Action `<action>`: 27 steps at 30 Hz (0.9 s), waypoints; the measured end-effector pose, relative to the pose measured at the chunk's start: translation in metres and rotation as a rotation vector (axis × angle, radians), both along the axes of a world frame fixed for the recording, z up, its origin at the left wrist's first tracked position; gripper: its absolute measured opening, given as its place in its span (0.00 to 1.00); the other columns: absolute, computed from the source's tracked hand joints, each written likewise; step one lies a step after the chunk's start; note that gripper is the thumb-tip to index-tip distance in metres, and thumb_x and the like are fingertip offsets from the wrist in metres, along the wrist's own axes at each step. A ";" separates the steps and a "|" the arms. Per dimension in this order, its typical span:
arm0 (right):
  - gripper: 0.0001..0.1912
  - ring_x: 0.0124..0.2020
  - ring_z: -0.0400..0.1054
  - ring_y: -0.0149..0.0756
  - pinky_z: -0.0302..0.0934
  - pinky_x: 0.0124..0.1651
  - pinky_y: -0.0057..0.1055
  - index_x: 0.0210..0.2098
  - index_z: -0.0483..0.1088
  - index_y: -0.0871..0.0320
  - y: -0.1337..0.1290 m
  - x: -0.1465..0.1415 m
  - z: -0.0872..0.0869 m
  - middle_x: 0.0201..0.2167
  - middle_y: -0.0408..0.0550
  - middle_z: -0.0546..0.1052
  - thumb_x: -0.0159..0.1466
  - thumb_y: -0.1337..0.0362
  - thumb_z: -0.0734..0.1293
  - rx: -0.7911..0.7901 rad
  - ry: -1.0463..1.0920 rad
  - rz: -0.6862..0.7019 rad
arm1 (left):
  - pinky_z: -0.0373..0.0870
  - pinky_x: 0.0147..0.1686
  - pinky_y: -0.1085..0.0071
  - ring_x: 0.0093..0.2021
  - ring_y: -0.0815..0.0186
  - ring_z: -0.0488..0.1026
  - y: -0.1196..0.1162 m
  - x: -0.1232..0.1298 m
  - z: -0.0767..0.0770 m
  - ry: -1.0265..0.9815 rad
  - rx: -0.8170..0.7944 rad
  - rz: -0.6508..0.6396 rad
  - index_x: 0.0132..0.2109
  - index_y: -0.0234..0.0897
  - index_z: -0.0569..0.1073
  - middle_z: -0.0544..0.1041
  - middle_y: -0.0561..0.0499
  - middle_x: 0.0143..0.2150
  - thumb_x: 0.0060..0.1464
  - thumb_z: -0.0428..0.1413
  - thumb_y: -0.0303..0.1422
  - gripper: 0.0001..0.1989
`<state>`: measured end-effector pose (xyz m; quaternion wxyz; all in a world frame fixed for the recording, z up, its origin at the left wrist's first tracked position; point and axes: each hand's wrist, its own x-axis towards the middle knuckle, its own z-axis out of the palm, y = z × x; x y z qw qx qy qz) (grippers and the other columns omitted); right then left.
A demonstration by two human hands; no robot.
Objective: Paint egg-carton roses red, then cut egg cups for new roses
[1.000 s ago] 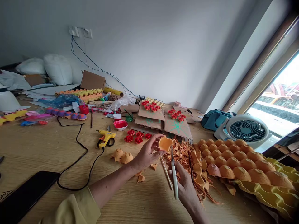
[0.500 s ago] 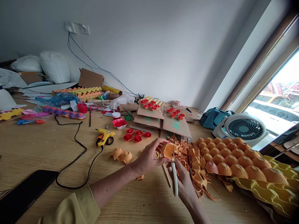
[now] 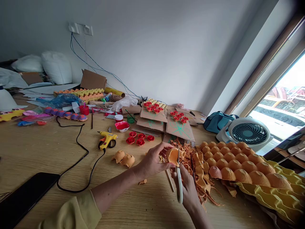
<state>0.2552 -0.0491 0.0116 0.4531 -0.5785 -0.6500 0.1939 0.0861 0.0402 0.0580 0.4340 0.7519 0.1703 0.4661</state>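
My left hand (image 3: pixel 154 160) is closed on an orange egg carton cup (image 3: pixel 172 156), its hollow side turned toward me. In my right hand (image 3: pixel 188 184) is a pair of scissors (image 3: pixel 179 184) with white handles, the blades upright at the cup's right edge. Behind and right of the hands lies a heap of orange carton scraps (image 3: pixel 200 168). Two cut carton cups (image 3: pixel 127 160) rest on the table left of my left hand. A thin stick (image 3: pixel 170 181) lies below the cup, partly hidden by my hands.
Red paper-pulp roses (image 3: pixel 140 141) sit beyond my hands, near a bowl of red paint (image 3: pixel 122 126). A yellow glue gun (image 3: pixel 107 140) with a black cord stands left. Orange egg trays (image 3: pixel 235 163) and a fan (image 3: pixel 249 133) occupy the right; cardboard sheets (image 3: pixel 179 128) lie behind.
The cup has turned slightly in my left hand, and the scissors have shifted a little to the right along its edge. Other things stay in place.
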 end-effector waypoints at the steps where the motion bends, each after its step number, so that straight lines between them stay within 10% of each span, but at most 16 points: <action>1: 0.23 0.31 0.62 0.36 0.58 0.36 0.32 0.30 0.62 0.54 0.000 0.000 0.000 0.28 0.43 0.69 0.69 0.42 0.58 0.010 -0.002 -0.001 | 0.71 0.44 0.69 0.43 0.64 0.75 0.000 0.000 0.000 -0.002 -0.007 -0.008 0.53 0.37 0.71 0.79 0.45 0.47 0.51 0.70 0.38 0.26; 27: 0.24 0.23 0.57 0.30 0.54 0.26 0.27 0.29 0.63 0.55 0.001 -0.006 -0.008 0.22 0.40 0.65 0.69 0.42 0.60 -0.043 0.168 0.051 | 0.75 0.46 0.68 0.41 0.65 0.77 -0.003 -0.002 0.009 -0.091 -0.222 -0.134 0.47 0.34 0.71 0.78 0.47 0.44 0.45 0.73 0.37 0.26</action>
